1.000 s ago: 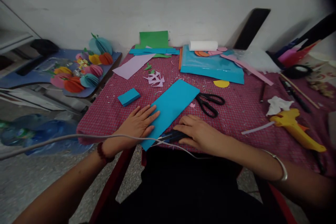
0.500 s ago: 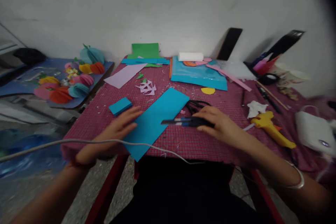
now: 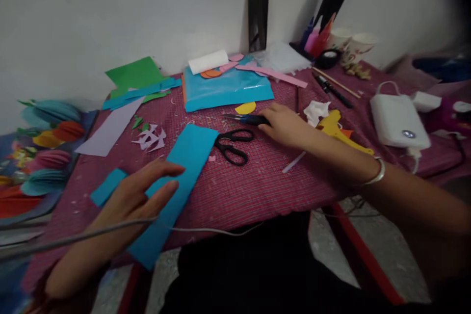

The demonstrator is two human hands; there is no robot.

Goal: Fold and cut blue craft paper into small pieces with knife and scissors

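Note:
My right hand (image 3: 287, 125) is closed around the black handle of a utility knife (image 3: 247, 118), whose tip points left over the table. Just beyond the knife lies a yellow paper half-circle (image 3: 245, 108). My left hand (image 3: 142, 194) hovers at or above the near part of a long blue paper strip (image 3: 193, 147), thumb and fingers apart and holding nothing. Whether it touches the strip, I cannot tell. Black-handled scissors (image 3: 233, 147) lie by the strip's far right edge, their blades hidden under it. A small folded blue paper piece (image 3: 108, 187) sits left of my left hand.
A white cable (image 3: 206, 230) crosses in front. Yellow glue gun (image 3: 333, 130), white power box (image 3: 399, 120) and paper cups (image 3: 358, 49) stand at right. At the back are a blue packet (image 3: 228, 91), green paper (image 3: 136, 77) and a leaning phone (image 3: 258, 19). Paper pumpkins (image 3: 47, 159) lie left.
My right hand has carried the utility knife away from the blue strip toward the back of the table, uncovering the scissors' handles. The view has swung right. My left hand stays by the strip.

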